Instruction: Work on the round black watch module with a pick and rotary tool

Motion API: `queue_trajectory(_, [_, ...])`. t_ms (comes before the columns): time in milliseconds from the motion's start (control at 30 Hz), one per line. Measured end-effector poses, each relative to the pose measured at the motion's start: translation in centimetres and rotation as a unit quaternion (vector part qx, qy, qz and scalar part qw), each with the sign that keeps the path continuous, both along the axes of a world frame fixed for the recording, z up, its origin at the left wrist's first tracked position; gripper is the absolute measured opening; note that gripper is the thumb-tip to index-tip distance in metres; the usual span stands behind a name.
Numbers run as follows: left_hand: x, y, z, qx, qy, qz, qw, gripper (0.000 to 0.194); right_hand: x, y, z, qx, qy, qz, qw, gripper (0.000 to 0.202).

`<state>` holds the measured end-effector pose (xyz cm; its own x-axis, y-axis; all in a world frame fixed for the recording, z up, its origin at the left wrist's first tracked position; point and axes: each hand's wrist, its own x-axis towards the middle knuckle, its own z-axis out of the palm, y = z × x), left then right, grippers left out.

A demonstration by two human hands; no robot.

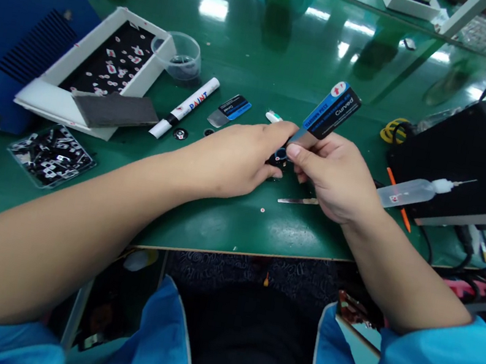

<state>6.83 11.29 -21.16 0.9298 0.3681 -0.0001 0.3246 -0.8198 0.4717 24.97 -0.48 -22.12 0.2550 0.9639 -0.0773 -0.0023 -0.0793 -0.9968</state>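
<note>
Between the fingers of my left hand (240,160) is a small black part (279,156), mostly hidden. My right hand (339,176) pinches a thin metal pry card (333,111) with a blue and black label reading "Curved". The card's lower end reaches down to the black part. A flat metal tool tip (296,201) pokes out below my right hand; whether I hold it cannot be made out. A second, similar pry card (231,110) lies beyond my left wrist, close to a small black round piece (181,134). A tiny round piece (262,210) rests near the table's front edge.
On the left are a white paint marker (190,105), a clear cup (184,60), a white box of small stickers (67,106) and a tray of black parts (52,155). To the right, a needle bottle (409,193) lies by a black device (470,158). The green table (217,227) ends near me.
</note>
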Motion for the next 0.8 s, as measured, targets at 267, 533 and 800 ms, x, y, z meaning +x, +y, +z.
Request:
queue_trajectory(267, [0.2, -0.3, 0.9, 0.003, 0.031, 0.020, 0.999, 0.046, -0.3, -0.1, -0.2, 0.030, -0.043, -0.008, 0.999, 0.060])
queue_trajectory(533, [0.3, -0.8, 1.2, -0.010, 0.024, 0.053, 0.998, 0.046, -1.0, -0.6, -0.2, 0.078, -0.195, -0.048, 0.977, 0.013])
queue_trajectory(800, [0.2, -0.5, 1.1, -0.007, 0.013, 0.056, 0.998, 0.049, -1.4, -0.6, -0.7, 0.105, -0.313, -0.071, 0.941, 0.009])
